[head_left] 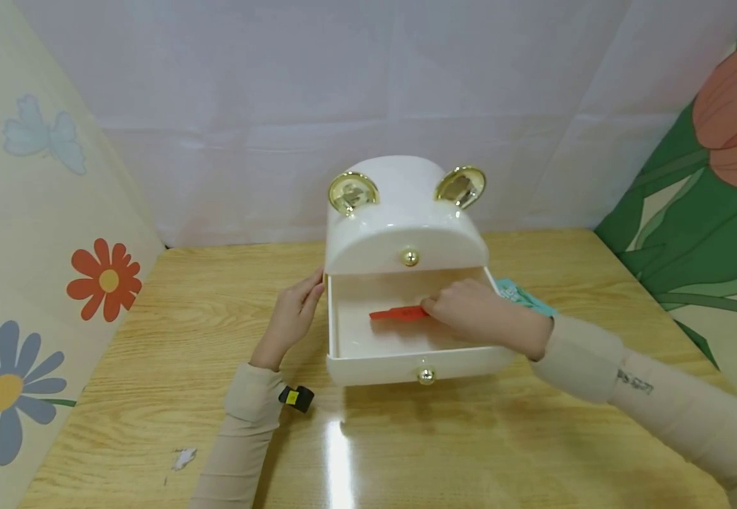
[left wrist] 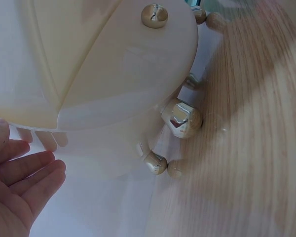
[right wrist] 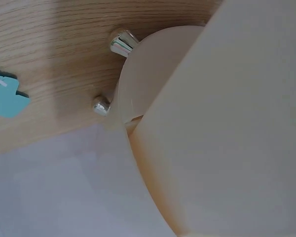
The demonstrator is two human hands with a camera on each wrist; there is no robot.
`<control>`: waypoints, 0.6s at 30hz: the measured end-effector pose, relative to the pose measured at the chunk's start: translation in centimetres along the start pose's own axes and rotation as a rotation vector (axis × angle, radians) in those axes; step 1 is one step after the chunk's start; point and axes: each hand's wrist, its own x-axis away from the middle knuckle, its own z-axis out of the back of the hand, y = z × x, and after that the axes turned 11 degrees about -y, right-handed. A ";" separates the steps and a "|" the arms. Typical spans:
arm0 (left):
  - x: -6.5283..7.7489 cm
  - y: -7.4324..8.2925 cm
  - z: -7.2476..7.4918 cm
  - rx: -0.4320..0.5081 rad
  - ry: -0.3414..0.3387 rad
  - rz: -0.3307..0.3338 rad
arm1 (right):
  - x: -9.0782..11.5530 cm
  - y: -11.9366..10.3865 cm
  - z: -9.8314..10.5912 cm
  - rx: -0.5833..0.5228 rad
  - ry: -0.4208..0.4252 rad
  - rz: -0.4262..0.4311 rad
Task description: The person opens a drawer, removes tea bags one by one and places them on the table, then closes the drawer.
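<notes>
A glossy white storage box (head_left: 400, 187) with gold-rimmed ears stands on the table, its lower drawer (head_left: 374, 369) pulled out. My right hand (head_left: 473, 311) reaches inside the drawer and pinches one end of a slim, flat red object (head_left: 396, 314). Its kind is unclear, and my fingers cover part of it. In the right wrist view neither hand nor red object shows. My left hand (head_left: 292, 314) rests against the box's left side with fingers extended; the left wrist view shows these fingers (left wrist: 32, 170) from close by.
A teal object (head_left: 523, 293) with pale markings lies on the table right of the box, partly hidden by it. A black band with a yellow patch (head_left: 295, 397) sits at my left wrist. A pale scrap (head_left: 184, 458) is near the table's front left.
</notes>
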 end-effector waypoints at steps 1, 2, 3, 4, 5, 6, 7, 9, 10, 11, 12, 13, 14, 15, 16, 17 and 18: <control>0.0 0.0 0.0 0.000 0.000 0.001 | 0.0 0.0 0.0 0.006 0.009 -0.003; 0.0 0.0 0.0 0.000 0.000 0.001 | 0.1 0.0 0.0 0.012 0.017 -0.005; 0.1 0.0 0.0 0.002 0.000 0.001 | 0.1 0.0 0.0 0.016 0.028 -0.007; 0.0 0.0 0.0 0.002 0.001 0.000 | 0.2 0.0 0.0 0.022 0.039 -0.010; 0.0 0.0 0.0 0.001 0.001 -0.001 | 0.2 0.0 0.0 0.027 0.048 -0.013; 0.0 0.0 0.0 0.001 0.000 -0.001 | 0.3 0.0 0.1 0.030 0.058 -0.014; 0.0 0.0 0.0 0.001 0.000 -0.001 | 0.4 0.0 0.1 0.028 0.062 -0.017; 0.0 0.0 0.0 0.002 -0.003 -0.002 | 0.6 -0.1 0.3 0.025 0.080 -0.018; 0.0 0.0 0.0 0.001 -0.005 -0.002 | 0.7 -0.1 0.4 0.021 0.091 -0.017; 0.0 0.0 0.0 0.002 -0.007 -0.003 | 0.8 -0.2 0.5 0.019 0.104 -0.014; 0.0 0.0 0.0 0.003 -0.007 -0.002 | 0.9 -0.2 0.6 0.017 0.118 -0.011; 0.0 0.0 0.0 0.003 -0.008 -0.002 | 1.0 -0.2 0.7 0.015 0.133 -0.005; 0.0 0.0 0.0 0.004 -0.008 -0.001 | 1.1 -0.3 0.7 0.018 0.148 0.002; 0.0 0.1 0.0 0.003 -0.007 0.000 | 1.3 -0.3 0.8 0.020 0.160 0.009; 0.0 0.1 0.0 0.002 -0.005 0.002 | 1.4 -0.3 0.8 0.025 0.174 0.017; 0.0 0.1 0.0 0.001 -0.004 0.004 | 1.4 -0.3 0.8 0.034 0.185 0.024; 0.0 0.2 0.0 -0.001 -0.003 0.006 | 1.5 -0.3 0.8 0.041 0.194 0.029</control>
